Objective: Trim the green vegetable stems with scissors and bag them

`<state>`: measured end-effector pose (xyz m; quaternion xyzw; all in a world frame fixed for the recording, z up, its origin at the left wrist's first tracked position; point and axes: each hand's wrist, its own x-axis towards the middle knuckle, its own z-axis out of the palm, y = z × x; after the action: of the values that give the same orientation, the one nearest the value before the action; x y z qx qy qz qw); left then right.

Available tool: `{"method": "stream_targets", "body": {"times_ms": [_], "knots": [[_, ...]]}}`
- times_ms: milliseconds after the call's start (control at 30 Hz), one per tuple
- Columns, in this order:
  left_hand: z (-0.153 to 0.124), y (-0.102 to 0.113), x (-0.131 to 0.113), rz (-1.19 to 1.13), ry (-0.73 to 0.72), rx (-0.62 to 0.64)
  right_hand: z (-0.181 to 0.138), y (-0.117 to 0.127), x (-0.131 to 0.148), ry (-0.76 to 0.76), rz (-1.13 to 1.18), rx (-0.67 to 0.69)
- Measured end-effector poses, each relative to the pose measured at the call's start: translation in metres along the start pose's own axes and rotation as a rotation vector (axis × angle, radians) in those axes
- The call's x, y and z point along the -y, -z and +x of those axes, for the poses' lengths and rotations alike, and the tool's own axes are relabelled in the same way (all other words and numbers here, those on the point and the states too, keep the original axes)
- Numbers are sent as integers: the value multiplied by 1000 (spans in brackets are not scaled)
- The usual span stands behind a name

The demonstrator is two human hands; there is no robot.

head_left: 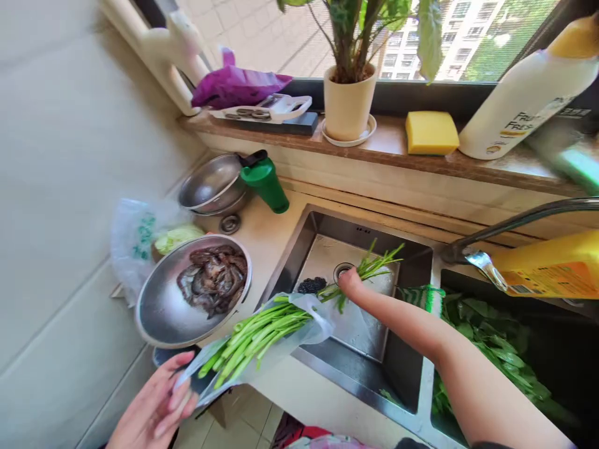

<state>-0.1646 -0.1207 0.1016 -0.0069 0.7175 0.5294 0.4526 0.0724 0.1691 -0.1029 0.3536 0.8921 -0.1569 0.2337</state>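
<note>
A bunch of long green stalks (266, 333), which look like garlic scapes, lies partly inside a clear plastic bag (322, 324). The bunch stretches from the counter's front edge to over the left sink basin (346, 355). My right hand (350, 282) is closed around the thin end of the bunch, above the drain. At the lower left, my left hand (156, 399) pinches the bag's other end, near the cut ends of the stalks. Beneath the bunch, a dark scrubber (312, 285) rests in the basin.
A metal bowl of shrimp (213, 280) stands left of the sink, beside a bagged cabbage (178, 240). Behind are stacked metal bowls (213, 184) and a green shaker cup (266, 184). Leafy greens (496, 349) fill the right basin, near the faucet (519, 227) and yellow jug (552, 265).
</note>
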Motion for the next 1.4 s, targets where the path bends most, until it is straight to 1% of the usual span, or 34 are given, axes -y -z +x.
{"method": "stream_targets", "body": {"times_ms": [100,233,300,333,367,400,433,467,500,533,567,633,700,733,800,867,933,1000,1100,1167,1233,1267,1333,1400], "knots": [[0,-6,0,-80,-9,72,-24,30,-17,-120,15,-57],[7,-4,2,-144,-42,205,-76,71,-48,-221,76,-184],[10,-6,2,-155,-46,265,-107,97,-52,-251,167,-289],[10,-7,2,-153,-44,295,-123,111,-49,-242,287,-373],[11,-8,2,-150,-42,322,-137,125,-42,-203,529,-512],[11,-10,2,-146,-40,344,-150,139,-31,-109,830,-658],[12,-11,2,-141,-38,363,-162,153,-16,35,1111,-770],[13,-11,2,-139,-37,379,-171,164,1,188,1329,-849],[13,-12,2,-137,-34,391,-177,173,21,324,1483,-916],[14,-12,3,-137,-30,400,-180,179,42,441,1580,-965],[14,-12,3,-140,-25,408,-181,182,63,523,1634,-1000],[15,-12,3,-154,-22,416,-178,180,102,593,1678,-1053],[14,-13,3,-178,-24,422,-170,168,132,582,1690,-1050],[14,-13,3,-189,-25,427,-166,161,143,579,1695,-1034],[13,-13,3,-211,-26,438,-157,147,157,561,1710,-985],[14,-13,3,-236,-32,436,-150,134,159,518,1704,-913],[15,-13,3,-266,-39,420,-147,125,154,466,1664,-863],[16,-12,1,-290,-40,406,-148,123,144,430,1622,-900],[18,-13,0,-312,-39,411,-158,132,129,455,1609,-1051],[19,-14,0,-319,-42,423,-168,142,124,505,1613,-1093],[20,-15,1,-320,-46,435,-176,152,123,544,1603,-1093],[20,-16,2,-318,-47,438,-177,155,123,539,1580,-1084],[20,-15,3,-313,-45,439,-175,159,125,476,1464,-1045],[21,-14,4,-310,-40,439,-166,160,127,406,1296,-965]]}}
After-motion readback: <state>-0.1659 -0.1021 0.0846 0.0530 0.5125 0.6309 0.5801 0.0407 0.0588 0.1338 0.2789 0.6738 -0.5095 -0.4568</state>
